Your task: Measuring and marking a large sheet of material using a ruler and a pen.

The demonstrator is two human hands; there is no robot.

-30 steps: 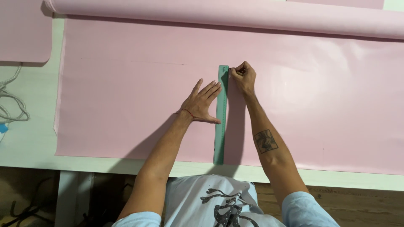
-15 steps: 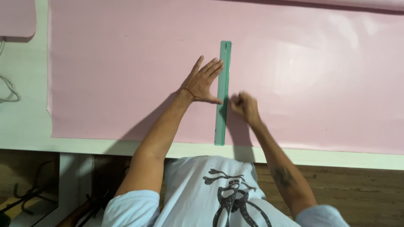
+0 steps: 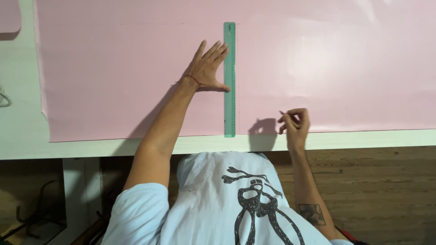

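White worktop (image 3: 27,136), long and flat, is seen from above, with brown wood-plank floor (image 3: 377,181) below its near edge. Most of the worktop is covered by a large sheet of pale pink material (image 3: 113,77), smooth, slightly glossy; its near edge runs just inside the table's edge, its left edge stops short of the table's left end. A corner of a second pink piece (image 3: 9,16) is seen at the upper left, apart from the big sheet.

Long, narrow, translucent green plastic ruler (image 3: 230,77) is laid flat on the pink sheet, running straight from far to near, its near end at the sheet's near edge. A faint straight line is visible on the sheet just right of the ruler.

Left hand (image 3: 206,68): open, fingers spread and flat on the sheet, thumb tip and fingertips pressed against the ruler's left edge. A thin red cord is worn at the wrist.

Right hand (image 3: 294,122): loosely curled, raised near the sheet's near edge, well right of the ruler and not touching it. A small thin dark marking tool (image 3: 282,113) is pinched between thumb and fingers; only its tip shows, kind not discernible. The hand's shadow is cast on the sheet between hand and ruler.

Pale blue printed T-shirt (image 3: 218,199) fills the lower centre. Grey cable (image 3: 4,97) is partly seen at the left edge. No containers are visible.
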